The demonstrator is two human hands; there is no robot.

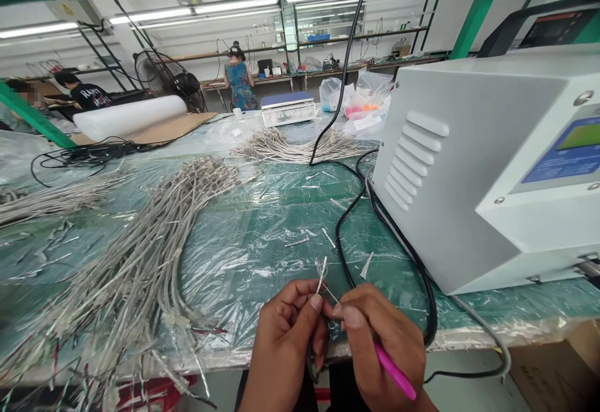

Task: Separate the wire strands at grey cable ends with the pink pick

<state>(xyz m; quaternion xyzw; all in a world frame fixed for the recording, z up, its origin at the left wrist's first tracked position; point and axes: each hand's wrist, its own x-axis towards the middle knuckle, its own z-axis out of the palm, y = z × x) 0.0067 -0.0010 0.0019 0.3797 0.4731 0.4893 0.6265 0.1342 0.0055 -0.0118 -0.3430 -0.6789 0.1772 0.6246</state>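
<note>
Between the thumb and fingers of my left hand (293, 324) is the end of a cable, with its silvery foil-wrapped tip (322, 271) pointing up. My right hand (382, 331) grips a pink-handled tool (396, 371) with a thin, needle-like metal shaft. That shaft's tip reaches the cable just above my left thumb; whether it touches the foil I cannot tell. Both hands are close together over the table's front edge. Scraps of foil (297, 242) lie on the plastic-covered table (262, 231) beyond them. The lower part of the held cable is mostly hidden by my fingers.
A large bundle of grey cables (154, 237) spreads over the left side, with another bundle (300, 146) farther back. A grey machine (450, 149) stands at the right, black cords (340, 231) beside it. Co-workers (240, 80) are in the background.
</note>
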